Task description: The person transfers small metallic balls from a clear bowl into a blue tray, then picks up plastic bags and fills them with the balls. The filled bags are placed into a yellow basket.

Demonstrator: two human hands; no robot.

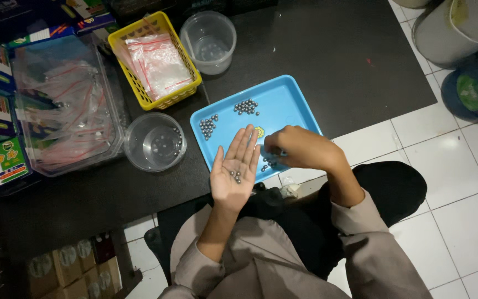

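From the head view, my left hand lies palm-up, fingers spread, cradling a few steel balls. My right hand pinches more off the blue tray. They look small, hard, slippery; best pinched fingertip-wise.

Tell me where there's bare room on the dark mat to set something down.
The dark mat is bare right of the clear tub, above the blue tray. It's crowded at left around the yellow basket and the clear bowl.
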